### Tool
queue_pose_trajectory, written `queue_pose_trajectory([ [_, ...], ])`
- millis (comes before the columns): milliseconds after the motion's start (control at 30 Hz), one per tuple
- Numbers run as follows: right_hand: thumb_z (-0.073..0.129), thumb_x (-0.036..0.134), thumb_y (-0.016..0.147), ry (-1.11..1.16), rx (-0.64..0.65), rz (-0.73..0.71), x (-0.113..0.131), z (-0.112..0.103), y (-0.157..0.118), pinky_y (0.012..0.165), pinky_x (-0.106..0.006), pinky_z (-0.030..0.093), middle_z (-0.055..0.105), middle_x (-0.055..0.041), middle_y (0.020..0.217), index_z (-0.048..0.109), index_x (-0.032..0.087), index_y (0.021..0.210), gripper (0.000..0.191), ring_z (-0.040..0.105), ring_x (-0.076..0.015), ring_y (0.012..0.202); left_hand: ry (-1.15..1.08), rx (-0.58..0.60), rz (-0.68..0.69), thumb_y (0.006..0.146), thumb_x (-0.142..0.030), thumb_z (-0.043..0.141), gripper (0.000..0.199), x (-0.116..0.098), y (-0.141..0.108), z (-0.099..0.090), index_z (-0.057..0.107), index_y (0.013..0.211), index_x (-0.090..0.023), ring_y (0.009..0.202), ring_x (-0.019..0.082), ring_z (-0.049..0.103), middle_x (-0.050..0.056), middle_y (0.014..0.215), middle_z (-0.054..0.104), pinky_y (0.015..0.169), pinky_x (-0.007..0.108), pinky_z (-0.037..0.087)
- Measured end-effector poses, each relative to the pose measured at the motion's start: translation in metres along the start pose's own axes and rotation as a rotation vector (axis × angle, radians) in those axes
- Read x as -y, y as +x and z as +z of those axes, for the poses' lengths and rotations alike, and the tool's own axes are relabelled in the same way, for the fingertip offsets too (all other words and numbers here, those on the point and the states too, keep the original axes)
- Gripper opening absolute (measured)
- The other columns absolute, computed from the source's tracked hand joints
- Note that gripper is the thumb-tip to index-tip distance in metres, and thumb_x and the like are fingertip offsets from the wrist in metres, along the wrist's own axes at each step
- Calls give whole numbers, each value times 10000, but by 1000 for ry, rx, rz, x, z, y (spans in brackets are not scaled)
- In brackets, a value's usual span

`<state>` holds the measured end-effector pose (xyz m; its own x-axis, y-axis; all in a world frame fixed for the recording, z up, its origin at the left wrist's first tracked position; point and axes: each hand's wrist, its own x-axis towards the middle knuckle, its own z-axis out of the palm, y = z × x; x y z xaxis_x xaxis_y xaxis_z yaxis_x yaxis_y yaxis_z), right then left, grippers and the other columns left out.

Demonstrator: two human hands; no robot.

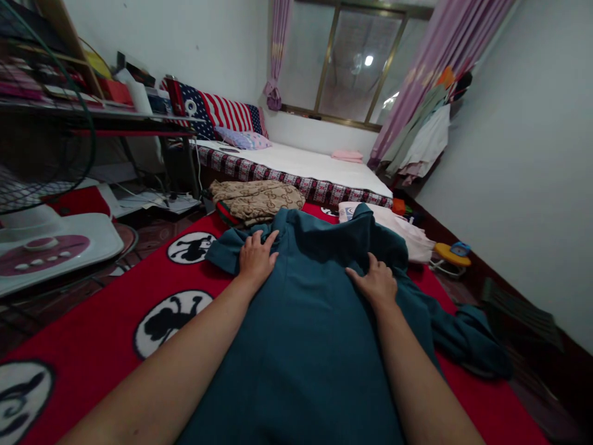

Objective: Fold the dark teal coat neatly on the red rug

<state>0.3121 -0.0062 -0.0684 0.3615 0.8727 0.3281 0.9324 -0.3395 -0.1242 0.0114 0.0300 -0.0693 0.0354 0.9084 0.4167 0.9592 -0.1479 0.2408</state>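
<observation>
Though spread beyond both, teal garment [315, 315] beneath loosely curled left grip [273, 242] and right grip [360, 262], hold unclear.

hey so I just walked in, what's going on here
A person has both hands on a dark teal garment, spread over a red cover. The left hand and right hand rest on its far part, fingers spread. A sleeve trails off rightward. Beyond lie a tan patterned cloth and a pale cloth.

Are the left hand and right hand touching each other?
Apart: the head view shows a stretch of the teal garment between the left hand and the right hand.
</observation>
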Motion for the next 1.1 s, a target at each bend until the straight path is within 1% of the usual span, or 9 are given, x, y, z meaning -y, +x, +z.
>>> queue_pose_trajectory([
  [233,483,310,924,-20,113,-79,6,-4,-1,863,-355,472,626,-134,1250,332,191,1493,600,618,-274,1095,-18,151,45,866,-158,474,630,-4,3,-5,416,1436,-418,920,231,660,71,1137,592,773,323,543],
  [367,553,235,863,41,277,-117,3,-26,4,812,-315,478,696,-72,1148,463,272,1426,571,656,-245,1031,11,338,22,780,-136,514,575,0,12,-42,610,1280,-405,1054,288,646,63,1207,642,874,379,521],
  [533,645,199,736,145,637,-395,-1,-76,6,683,-227,447,753,-18,911,776,255,928,239,679,-179,842,133,644,143,671,-153,604,468,1,15,-104,740,1062,-370,1070,293,645,23,1169,701,870,361,516],
  [600,624,286,770,165,657,-360,1,-88,5,608,-234,422,738,-19,764,772,232,793,159,666,-170,719,178,677,183,684,-234,653,362,-2,13,-118,757,1016,-332,1029,288,657,34,1108,723,842,347,520],
  [667,587,361,806,159,501,-228,6,-90,5,585,-250,408,720,-36,724,750,215,760,224,658,-183,691,183,634,209,719,-368,677,259,-8,11,-121,772,951,-301,1009,292,658,48,1052,730,838,352,518],
  [767,588,373,815,227,70,-17,14,-74,7,659,-278,439,729,-59,857,696,204,1050,309,672,-225,822,64,387,247,795,-455,631,339,-18,9,-103,735,1075,-293,1062,285,635,67,1158,675,889,358,503],
  [833,640,392,789,328,-45,34,17,-55,8,715,-297,462,727,-53,865,479,182,1368,636,676,-236,852,-68,185,233,848,-406,591,482,-25,10,-77,586,1316,-292,1094,266,624,89,1365,540,915,348,498],
  [933,696,432,742,368,119,-44,19,-29,9,761,-321,484,728,-68,915,292,169,1485,886,680,-252,878,-170,121,162,866,-326,578,725,-30,13,-33,267,1520,-291,1099,268,631,132,1561,278,927,358,500],
  [1100,608,416,800,214,336,-173,18,-16,9,820,-335,484,696,-96,1131,654,219,1152,406,648,-276,1027,-168,208,129,849,-327,595,838,-28,14,6,144,1552,-257,1181,295,585,145,1460,428,968,372,482],
])
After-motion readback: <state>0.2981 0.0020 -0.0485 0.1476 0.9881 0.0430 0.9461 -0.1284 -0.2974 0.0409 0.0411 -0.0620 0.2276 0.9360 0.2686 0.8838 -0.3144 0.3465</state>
